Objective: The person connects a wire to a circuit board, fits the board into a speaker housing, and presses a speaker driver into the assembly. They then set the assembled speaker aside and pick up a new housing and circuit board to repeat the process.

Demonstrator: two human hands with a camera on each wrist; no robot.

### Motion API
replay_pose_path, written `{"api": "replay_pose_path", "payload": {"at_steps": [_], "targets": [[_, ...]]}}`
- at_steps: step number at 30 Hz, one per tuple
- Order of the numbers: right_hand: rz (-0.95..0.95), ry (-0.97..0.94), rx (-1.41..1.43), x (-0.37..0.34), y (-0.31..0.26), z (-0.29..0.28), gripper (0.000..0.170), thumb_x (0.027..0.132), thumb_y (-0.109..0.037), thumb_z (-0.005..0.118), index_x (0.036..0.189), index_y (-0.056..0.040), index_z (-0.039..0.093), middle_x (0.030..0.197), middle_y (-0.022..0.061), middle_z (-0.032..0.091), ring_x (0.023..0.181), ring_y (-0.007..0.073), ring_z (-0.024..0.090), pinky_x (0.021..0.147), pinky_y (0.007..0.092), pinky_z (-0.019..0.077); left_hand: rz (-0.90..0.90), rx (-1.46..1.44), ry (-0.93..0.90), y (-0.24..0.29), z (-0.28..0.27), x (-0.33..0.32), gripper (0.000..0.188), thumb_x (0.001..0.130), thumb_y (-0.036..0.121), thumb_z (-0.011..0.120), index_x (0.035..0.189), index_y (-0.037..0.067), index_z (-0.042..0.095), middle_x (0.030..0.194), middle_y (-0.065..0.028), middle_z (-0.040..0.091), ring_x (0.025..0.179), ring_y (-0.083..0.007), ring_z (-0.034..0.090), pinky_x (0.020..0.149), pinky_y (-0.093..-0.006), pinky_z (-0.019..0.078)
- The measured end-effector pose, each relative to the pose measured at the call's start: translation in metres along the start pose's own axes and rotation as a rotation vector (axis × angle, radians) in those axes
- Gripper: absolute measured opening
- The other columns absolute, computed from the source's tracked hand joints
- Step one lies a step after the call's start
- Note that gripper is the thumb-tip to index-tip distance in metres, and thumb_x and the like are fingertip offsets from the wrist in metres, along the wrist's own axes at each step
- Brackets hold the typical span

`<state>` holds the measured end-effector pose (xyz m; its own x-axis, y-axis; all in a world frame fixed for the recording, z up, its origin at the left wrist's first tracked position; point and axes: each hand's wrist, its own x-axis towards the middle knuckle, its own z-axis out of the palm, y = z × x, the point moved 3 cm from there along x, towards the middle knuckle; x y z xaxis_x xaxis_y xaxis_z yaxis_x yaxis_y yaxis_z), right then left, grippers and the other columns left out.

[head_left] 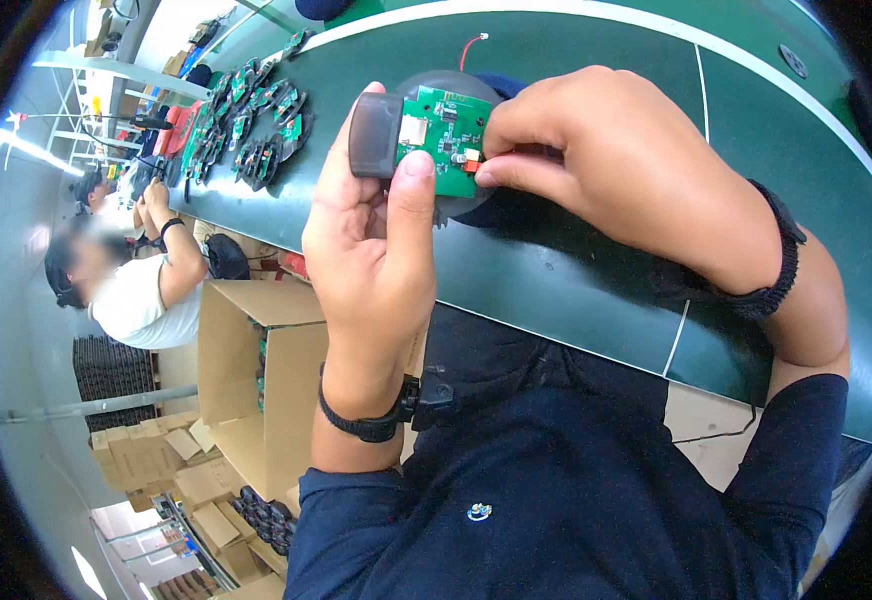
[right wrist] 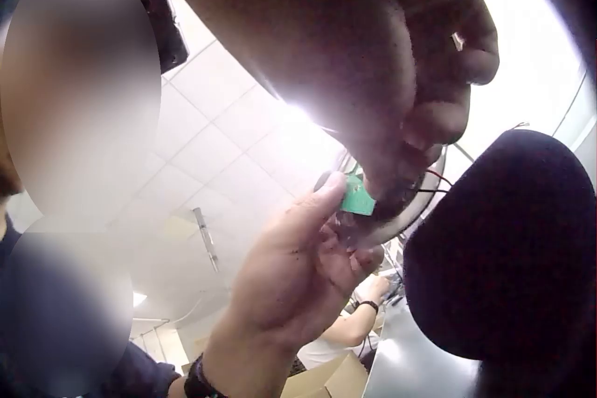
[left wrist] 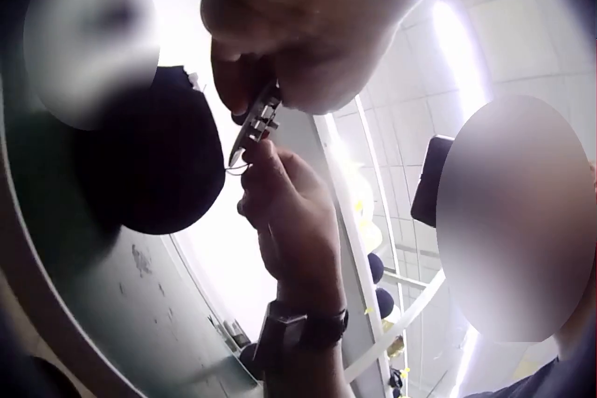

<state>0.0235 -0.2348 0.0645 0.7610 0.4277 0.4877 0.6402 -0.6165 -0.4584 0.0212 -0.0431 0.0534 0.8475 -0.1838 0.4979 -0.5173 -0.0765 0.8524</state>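
Observation:
A green circuit board (head_left: pixel 446 130) lies on a dark round housing with a smoky translucent block (head_left: pixel 375 135) at its left side. My left hand (head_left: pixel 376 240) grips the housing from below, its thumb on the board's lower left edge. At the board's right edge, the thumb and index finger of my right hand (head_left: pixel 636 170) pinch a small red connector (head_left: pixel 471 166). A red wire (head_left: pixel 468 48) with a white plug sticks out above the housing. In the right wrist view the board (right wrist: pixel 357 196) shows beside my left thumb.
Many circuit boards (head_left: pixel 246 120) lie in a pile on the green table (head_left: pixel 576 290) at the left. An open cardboard box (head_left: pixel 296 390) stands below the table's edge. Another person (head_left: pixel 146 290) sits farther left. A dark round part (head_left: pixel 794 62) is at the upper right.

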Motion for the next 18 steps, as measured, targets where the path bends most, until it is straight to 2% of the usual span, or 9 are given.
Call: {"api": "replay_pose_path", "payload": {"at_steps": [4, 6, 7, 9, 10, 12, 15, 18], "targets": [[0.078, -0.08, 0.062, 0.006, 0.003, -0.001, 0.019, 0.091, -0.021, 0.074, 0.094, -0.0029, 0.071, 0.083, 0.0167, 0.068, 0.073, 0.0348, 0.063, 0.066, 0.0385, 0.0498, -0.016, -0.105, 0.067, -0.015, -0.001, -0.004, 0.046, 0.105, 0.011, 0.06, 0.147, -0.004, 0.049, 0.121, -0.0096, 0.068, 0.104, -0.0117, 0.065, 0.093, -0.026, 0.0517], [0.04, -0.04, 0.273, 0.004, 0.011, 0.01, 0.022, 0.092, -0.025, 0.071, 0.088, -0.0025, 0.071, 0.08, 0.0187, 0.068, 0.073, 0.0379, 0.065, 0.066, 0.0443, 0.0503, -0.031, -0.152, 0.085, -0.02, -0.002, -0.007, 0.047, 0.105, 0.008, 0.059, 0.148, -0.005, 0.045, 0.125, -0.0114, 0.066, 0.108, -0.0127, 0.064, 0.095, -0.0274, 0.0509], [0.038, -0.047, 0.268, 0.005, 0.012, 0.011, 0.022, 0.092, -0.025, 0.071, 0.088, -0.0025, 0.071, 0.08, 0.0187, 0.068, 0.073, 0.0379, 0.065, 0.066, 0.0443, 0.0503, -0.052, -0.198, 0.096, -0.022, -0.003, -0.008, 0.049, 0.105, 0.004, 0.057, 0.15, -0.007, 0.042, 0.129, -0.0131, 0.064, 0.112, -0.0138, 0.063, 0.098, -0.0287, 0.0502], [0.045, -0.021, 0.471, 0.005, 0.015, 0.011, 0.021, 0.093, -0.021, 0.071, 0.09, -0.0004, 0.071, 0.078, 0.0183, 0.066, 0.067, 0.0333, 0.063, 0.065, 0.0406, 0.0492, -0.036, -0.237, 0.092, -0.022, -0.003, -0.009, 0.049, 0.105, 0.005, 0.057, 0.15, -0.007, 0.042, 0.13, -0.0132, 0.064, 0.114, -0.0141, 0.062, 0.099, -0.029, 0.0497], [0.045, -0.028, 0.465, 0.006, 0.015, 0.011, 0.021, 0.093, -0.021, 0.071, 0.09, -0.0004, 0.071, 0.078, 0.0183, 0.066, 0.067, 0.0333, 0.063, 0.065, 0.0406, 0.0492, -0.037, -0.221, 0.097, -0.022, -0.002, -0.009, 0.049, 0.105, 0.006, 0.057, 0.15, -0.008, 0.042, 0.13, -0.0133, 0.064, 0.114, -0.0145, 0.062, 0.1, -0.0292, 0.0496], [0.185, -0.082, 0.497, 0.005, 0.018, 0.011, 0.023, 0.093, -0.022, 0.072, 0.091, 0.0006, 0.072, 0.073, 0.0172, 0.065, 0.063, 0.0269, 0.061, 0.063, 0.0375, 0.0484, -0.038, -0.213, 0.106, -0.022, 0.0, -0.009, 0.049, 0.106, 0.007, 0.057, 0.15, -0.008, 0.041, 0.13, -0.0134, 0.064, 0.115, -0.0149, 0.062, 0.1, -0.0294, 0.0496], [0.279, -0.103, 0.512, 0.005, 0.016, 0.009, 0.026, 0.093, -0.024, 0.074, 0.089, 0.0015, 0.072, 0.07, 0.0163, 0.064, 0.06, 0.0226, 0.058, 0.061, 0.0352, 0.0468, -0.014, -0.223, 0.105, -0.025, 0.001, -0.008, 0.047, 0.105, 0.012, 0.06, 0.147, -0.004, 0.047, 0.123, -0.0097, 0.067, 0.106, -0.0123, 0.065, 0.094, -0.0262, 0.0515], [0.29, -0.116, 0.533, 0.005, 0.018, 0.013, 0.027, 0.093, -0.024, 0.075, 0.087, 0.0017, 0.072, 0.066, 0.0138, 0.063, 0.057, 0.0183, 0.055, 0.06, 0.0339, 0.0454, -0.037, -0.25, 0.125, -0.026, 0.003, -0.009, 0.047, 0.105, 0.012, 0.06, 0.148, -0.004, 0.047, 0.123, -0.0097, 0.067, 0.106, -0.0123, 0.065, 0.094, -0.0262, 0.0514]]}}
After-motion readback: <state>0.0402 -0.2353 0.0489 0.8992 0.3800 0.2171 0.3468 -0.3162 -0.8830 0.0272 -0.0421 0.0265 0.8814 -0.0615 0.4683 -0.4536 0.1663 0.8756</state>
